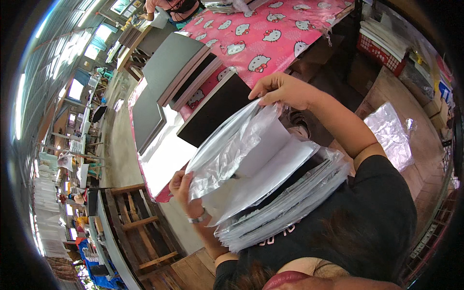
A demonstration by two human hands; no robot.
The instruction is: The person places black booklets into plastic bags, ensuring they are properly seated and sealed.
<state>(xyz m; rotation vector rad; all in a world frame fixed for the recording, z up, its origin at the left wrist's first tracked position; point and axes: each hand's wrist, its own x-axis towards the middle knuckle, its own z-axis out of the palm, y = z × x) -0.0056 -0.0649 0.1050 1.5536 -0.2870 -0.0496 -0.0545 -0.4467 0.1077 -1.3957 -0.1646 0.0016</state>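
A clear plastic sleeve [227, 150] with a whitish sheet in or behind it is stretched between my two hands. My left hand [181, 189], with a bracelet or watch at the wrist, grips its near left edge. Fingers and thumb of my right hand [280, 91] pinch the far right corner. Behind this sleeve, against my torso, leans a thick stack of plastic-wrapped sheets [290, 203], with dark layers showing among them. Just beyond the sleeve lies a flat black board [217, 108] on the table. How the stack is supported underneath is hidden.
Grey and black boards [176, 63] are stacked on a table under a pink cat-print cover [241, 31]. Loose plastic [389, 135] lies on the right, below a red basket [379, 50]. A wooden pallet-like frame [142, 227] stands at lower left. Another person [176, 9] is at the far end.
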